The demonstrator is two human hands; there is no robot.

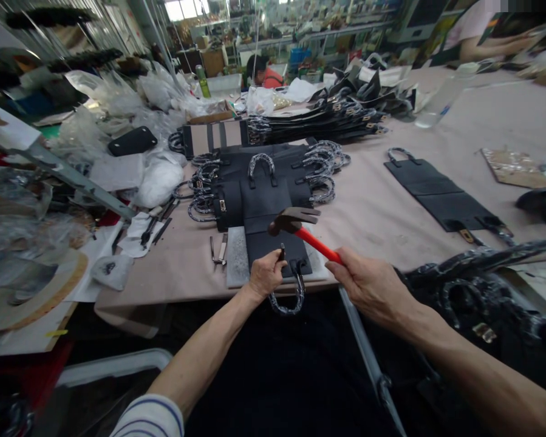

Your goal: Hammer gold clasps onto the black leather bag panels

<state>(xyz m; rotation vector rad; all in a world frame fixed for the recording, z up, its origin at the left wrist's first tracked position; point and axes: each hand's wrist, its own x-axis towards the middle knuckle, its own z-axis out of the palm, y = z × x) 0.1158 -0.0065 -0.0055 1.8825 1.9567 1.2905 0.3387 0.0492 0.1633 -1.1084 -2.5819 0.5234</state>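
My right hand [361,276] is closed around the red handle of a claw hammer [295,221], whose head hangs above the black bag panel [268,200]. Pinched in my left hand [267,272] is a short dark punch-like tool [282,250], standing upright on or just over the panel's near end; its lower tip is hidden by my fingers. Under that end lies a grey stone slab [236,261]. One plastic-wrapped handle [287,303] of the panel droops over the table edge, and another wrapped handle [262,162] lies at its far end.
Black bag pieces with wrapped handles [320,170] are piled behind the slab. A finished-looking panel [441,188] lies to the right, near a clear bottle [446,97]. Small metal tools [218,250] sit left of the slab. Plastic bags [158,176] crowd the left; a person [473,36] is at far right.
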